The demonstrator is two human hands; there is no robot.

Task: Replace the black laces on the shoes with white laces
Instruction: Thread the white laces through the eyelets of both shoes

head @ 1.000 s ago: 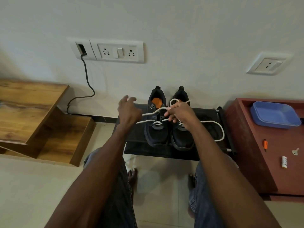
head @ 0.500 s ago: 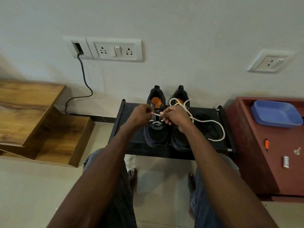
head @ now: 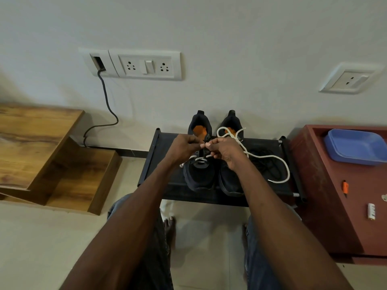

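Two black shoes with orange insoles stand side by side on a low black rack point(head: 270, 144). The left shoe point(head: 199, 174) has a white lace threaded through its lower eyelets. My left hand point(head: 184, 146) and my right hand point(head: 225, 150) meet over its tongue, each pinching the white lace point(head: 201, 159). A second white lace point(head: 270, 156) lies loose over the right shoe point(head: 229, 181) and trails across the rack to the right. A pile of black laces point(head: 265, 162) lies on the rack beside the right shoe.
A dark red cabinet point(head: 335, 185) at the right carries a blue tray point(head: 356, 148), an orange item and a small white item. Wooden shelves point(head: 41, 147) stand at the left. A cable point(head: 106, 107) hangs from the wall sockets. My knees and bare feet are below the rack.
My left hand came in from the left side of the shoe and met my right hand over the tongue. The lace ends that stretched out sideways are now gathered between my fingers.
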